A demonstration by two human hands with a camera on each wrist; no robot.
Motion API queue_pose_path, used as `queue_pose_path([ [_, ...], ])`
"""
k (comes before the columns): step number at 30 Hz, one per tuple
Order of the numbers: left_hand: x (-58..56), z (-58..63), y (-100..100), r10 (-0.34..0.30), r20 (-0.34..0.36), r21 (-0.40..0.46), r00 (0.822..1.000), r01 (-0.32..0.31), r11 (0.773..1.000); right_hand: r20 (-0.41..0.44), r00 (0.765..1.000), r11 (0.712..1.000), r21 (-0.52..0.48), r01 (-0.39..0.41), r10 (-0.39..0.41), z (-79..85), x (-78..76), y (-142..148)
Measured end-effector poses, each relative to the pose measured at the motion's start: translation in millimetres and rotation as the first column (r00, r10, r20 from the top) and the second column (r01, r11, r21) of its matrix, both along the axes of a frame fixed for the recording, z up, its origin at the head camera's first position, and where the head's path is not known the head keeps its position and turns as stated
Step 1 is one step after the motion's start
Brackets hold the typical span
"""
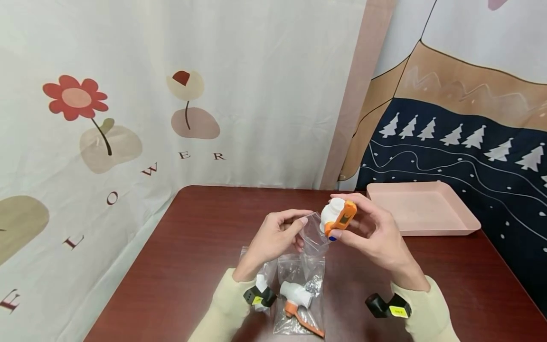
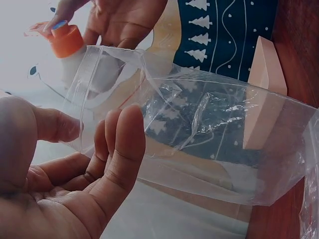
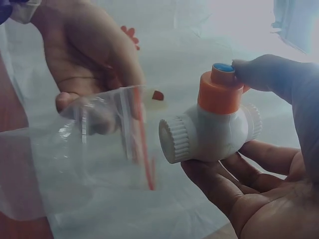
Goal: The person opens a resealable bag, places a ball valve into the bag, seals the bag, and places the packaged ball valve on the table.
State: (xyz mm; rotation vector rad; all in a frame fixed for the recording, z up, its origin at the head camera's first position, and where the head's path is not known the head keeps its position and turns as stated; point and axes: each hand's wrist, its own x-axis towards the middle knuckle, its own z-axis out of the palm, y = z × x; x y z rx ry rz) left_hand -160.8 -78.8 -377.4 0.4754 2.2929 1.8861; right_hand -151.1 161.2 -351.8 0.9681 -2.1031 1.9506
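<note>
My right hand (image 1: 380,240) pinches a white ball valve (image 3: 219,132) with an orange handle and a blue cap on top. The thumb presses at the blue cap and the fingers support the white body from below, as the right wrist view shows. My left hand (image 1: 271,237) holds a clear zip bag (image 2: 209,149) near its mouth, between thumb and fingers. The bag hangs with no item inside. One ribbed end of the valve faces the bag's mouth, close to the red zip strip (image 3: 142,139).
On the brown table (image 1: 205,237) lies a clear bag (image 1: 290,268) containing another white valve (image 1: 296,293) with an orange handle. A further bag (image 1: 268,270) lies partly hidden by the left wrist. A pink tray (image 1: 423,232) stands at the back right, before patterned curtains.
</note>
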Motion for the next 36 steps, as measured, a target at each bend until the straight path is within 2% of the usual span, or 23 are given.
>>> queue_pose_path([
  [7,-0.3,-1.4,1,-0.010,0.012,-0.002,1.000,0.010,1.000,-0.061,0.997,0.996,0.073,0.043,-0.038,-5.7,-0.4,-10],
  [14,0.0,-0.7,1,-0.042,0.034,0.024,0.999,0.041,0.999,-0.129,0.986,0.974,0.186,0.129,-0.106,-8.9,-2.6,-13],
  [20,0.8,0.2,0,-0.062,0.059,0.059,0.996,0.059,0.997,-0.138,0.986,0.966,0.224,0.127,-0.098,-12.2,-3.2,-14],
  [27,1.6,1.0,0,-0.059,0.027,0.080,0.998,0.057,0.995,-0.071,0.996,0.968,0.239,0.071,-0.055,-15.5,-5.0,-15],
  [33,1.2,-0.1,3,-0.019,0.001,0.105,1.000,0.019,0.994,-0.040,0.995,0.949,0.297,0.103,-0.096,-18.0,-4.8,-16],
  [36,1.2,-1.8,4,-0.004,-0.003,0.099,1.000,0.004,0.995,0.037,0.992,0.937,0.334,0.104,-0.123,-18.3,-4.0,-16],
])
